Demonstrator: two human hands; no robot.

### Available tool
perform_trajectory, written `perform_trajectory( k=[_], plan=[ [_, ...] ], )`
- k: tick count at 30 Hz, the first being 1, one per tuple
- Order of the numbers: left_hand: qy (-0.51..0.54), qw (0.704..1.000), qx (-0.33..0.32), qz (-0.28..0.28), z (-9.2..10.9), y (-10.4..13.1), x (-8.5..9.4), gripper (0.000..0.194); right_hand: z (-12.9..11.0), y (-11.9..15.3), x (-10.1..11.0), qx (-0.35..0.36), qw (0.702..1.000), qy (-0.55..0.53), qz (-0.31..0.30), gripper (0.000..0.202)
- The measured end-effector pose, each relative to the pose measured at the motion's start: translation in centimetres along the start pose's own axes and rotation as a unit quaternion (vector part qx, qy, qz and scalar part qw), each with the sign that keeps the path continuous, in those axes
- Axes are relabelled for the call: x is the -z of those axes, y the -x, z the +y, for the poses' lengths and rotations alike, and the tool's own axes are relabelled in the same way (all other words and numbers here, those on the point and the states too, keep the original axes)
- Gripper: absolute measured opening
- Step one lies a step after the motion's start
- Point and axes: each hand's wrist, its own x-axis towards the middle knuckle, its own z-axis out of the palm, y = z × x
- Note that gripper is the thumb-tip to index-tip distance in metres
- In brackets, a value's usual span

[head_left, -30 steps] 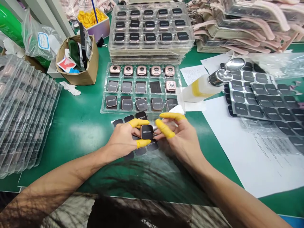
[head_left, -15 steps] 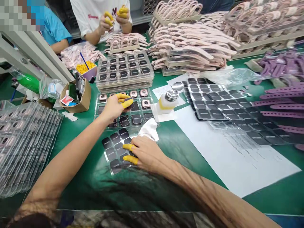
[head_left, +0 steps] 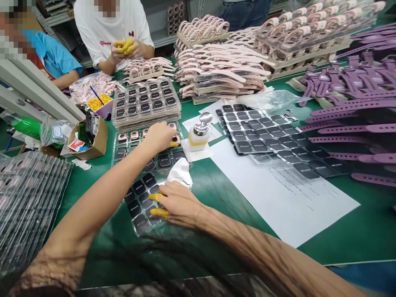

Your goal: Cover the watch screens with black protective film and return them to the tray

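My left hand (head_left: 161, 137) is over a clear plastic tray (head_left: 114, 165) of pink watch cases and black squares. Its yellow-covered thumb is beside a pink watch case (head_left: 175, 139) in the right column. The other fingers are hidden behind the hand, so I cannot tell whether they grip anything. My right hand (head_left: 176, 204) lies on a sheet of black printed square films (head_left: 145, 200), with two yellow-covered fingers stretched apart over it. A crumpled white cloth (head_left: 180, 171) touches the far side of this hand; whether the hidden fingers hold it is unclear.
A pump bottle (head_left: 199, 136) stands right of the tray. Stacked trays (head_left: 145, 101) sit behind it, more (head_left: 31, 206) at left. Black film sheets (head_left: 256, 130) and paper (head_left: 278, 194) lie right. Pink straps (head_left: 216, 70) and purple straps (head_left: 355, 82) are piled beyond. A co-worker (head_left: 114, 37) sits opposite.
My left hand has moved right across the tray, from a black square at its middle to the right column. My right hand stays on the film sheet. The view has shifted right.
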Motion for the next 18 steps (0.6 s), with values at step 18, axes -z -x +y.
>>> perform_trajectory(
  k=[18],
  plan=[
    [0.669,0.725,0.158,0.05,3.4,19.3,-2.2,0.039,0.0,0.2,1.9,-0.114,0.885,-0.303,0.335,0.032]
  ],
)
